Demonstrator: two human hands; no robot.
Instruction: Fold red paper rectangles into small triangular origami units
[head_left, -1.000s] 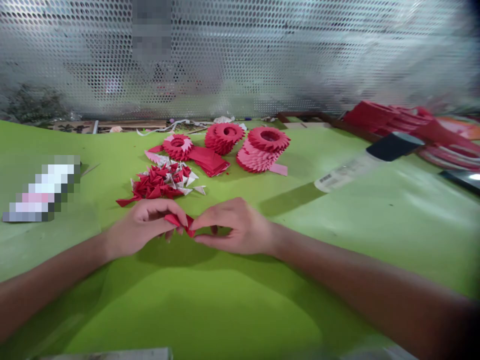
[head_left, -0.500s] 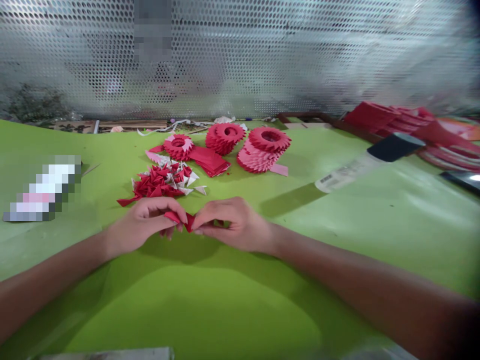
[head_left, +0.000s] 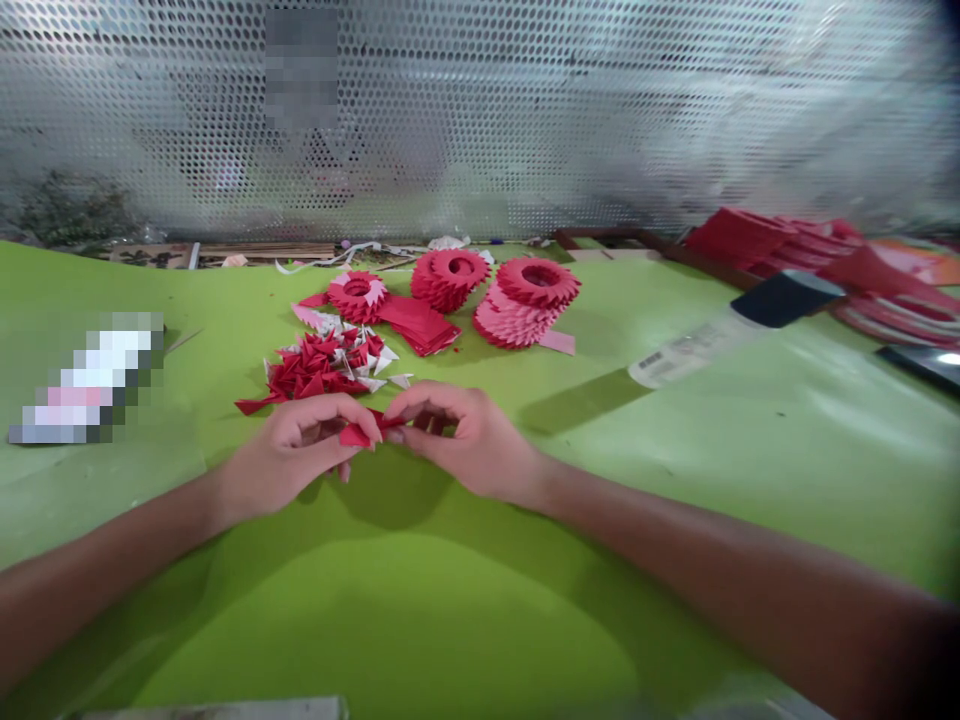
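My left hand (head_left: 296, 455) and my right hand (head_left: 461, 440) meet over the green table (head_left: 420, 600), both pinched on a small folded red paper piece (head_left: 364, 430) between their fingertips. Just beyond the hands lies a pile of folded red and white paper triangles (head_left: 322, 365). Further back stand three red ring-shaped paper assemblies, one small (head_left: 356, 295), one in the middle (head_left: 450, 275) and one stacked on pink layers (head_left: 529, 300). A flat stack of red paper sheets (head_left: 416, 322) lies between them.
A clear bottle with a dark cap (head_left: 731, 325) lies on its side at the right. Red paper stacks (head_left: 810, 250) fill the far right corner. A perforated metal screen (head_left: 525, 110) closes the back. A blurred-out object (head_left: 86, 380) sits at the left.
Both hands have shifted slightly away from me toward the triangle pile, still pinching the red piece, which now sits a little differently between the fingertips.
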